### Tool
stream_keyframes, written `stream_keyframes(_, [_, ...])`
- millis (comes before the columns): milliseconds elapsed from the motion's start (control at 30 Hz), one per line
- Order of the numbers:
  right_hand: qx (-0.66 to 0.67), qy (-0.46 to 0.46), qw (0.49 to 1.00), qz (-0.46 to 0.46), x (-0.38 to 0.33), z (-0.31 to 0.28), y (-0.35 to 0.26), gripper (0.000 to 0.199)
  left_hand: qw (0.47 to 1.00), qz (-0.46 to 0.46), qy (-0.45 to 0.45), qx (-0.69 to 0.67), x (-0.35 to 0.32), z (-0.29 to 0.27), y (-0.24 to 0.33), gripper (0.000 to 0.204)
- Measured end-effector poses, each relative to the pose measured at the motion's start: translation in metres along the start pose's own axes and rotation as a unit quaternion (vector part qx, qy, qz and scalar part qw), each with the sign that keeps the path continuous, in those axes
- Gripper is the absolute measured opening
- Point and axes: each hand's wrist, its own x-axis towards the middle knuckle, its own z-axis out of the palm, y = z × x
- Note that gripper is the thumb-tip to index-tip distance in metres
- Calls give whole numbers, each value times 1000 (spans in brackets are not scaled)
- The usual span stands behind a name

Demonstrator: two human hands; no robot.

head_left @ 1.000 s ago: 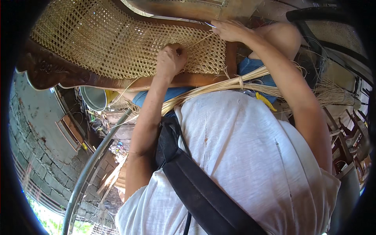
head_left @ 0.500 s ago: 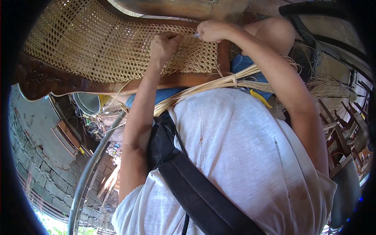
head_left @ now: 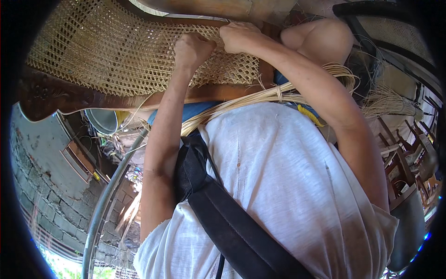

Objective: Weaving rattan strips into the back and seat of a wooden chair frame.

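Note:
A curved panel of woven cane (head_left: 125, 56) in a carved brown wooden frame (head_left: 209, 94) lies across my lap. My left hand (head_left: 193, 50) is curled closed over the weave near its right end, and whatever its fingers pinch is hidden. Close beside it, my right hand (head_left: 239, 37) is also closed, at the far edge of the cane; its grip is turned out of sight. A long bundle of pale cane strands (head_left: 251, 100), tied at one point, rests between the frame and my shirt.
A metal bucket (head_left: 103, 120) stands below the frame at left, near a curved metal rail (head_left: 104, 204). A yellow curved object (head_left: 310, 115) lies by my waist. More loose strands (head_left: 390, 103) and wooden chairs (head_left: 406, 153) are at right. A black-framed cane piece (head_left: 395, 35) is at far right.
My right hand has moved left and slightly up, closer to my left hand. The small pale blue thing poking from its fingers no longer shows. My left hand has risen slightly.

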Motion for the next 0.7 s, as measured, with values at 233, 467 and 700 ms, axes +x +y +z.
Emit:
stream_keyframes(233, [83,-147,981,95,8,-20,7,21,994,38,-104,-11,9,9,-7,30])
stream_keyframes(467, [-99,21,994,37,-2,-32,52,29,989,63,-20,130,6,23,3,26])
stream_keyframes(700, [-10,135,988,76,-54,-100,64,42,979,202,-17,13,23,37,29,30])
